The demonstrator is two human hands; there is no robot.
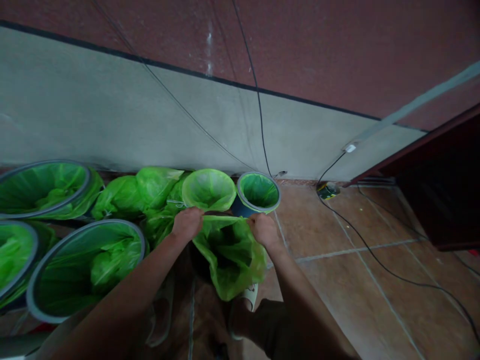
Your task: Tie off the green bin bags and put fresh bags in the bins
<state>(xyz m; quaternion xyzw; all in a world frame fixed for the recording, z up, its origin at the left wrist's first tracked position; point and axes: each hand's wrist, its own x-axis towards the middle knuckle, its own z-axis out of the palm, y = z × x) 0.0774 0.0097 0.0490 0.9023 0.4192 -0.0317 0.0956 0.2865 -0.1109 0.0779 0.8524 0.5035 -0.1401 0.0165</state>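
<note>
My left hand point(187, 223) and my right hand point(263, 229) each pinch the rim of a green plastic bag point(230, 255), stretching its mouth open between them. The bag hangs down over a dark bin whose body is mostly hidden beneath it. Both hands have fingers curled closed on the bag's edge. Just beyond the hands stand two small bins lined with green bags, one point(209, 189) on the left and a grey-rimmed one point(258, 192) on the right.
Several larger grey-rimmed bins with green liners point(84, 260) crowd the left, and loose green bags point(142, 192) lie against the wall. Black cables point(375, 260) run across the tiled floor at right. A dark wooden cabinet point(442, 195) stands at far right.
</note>
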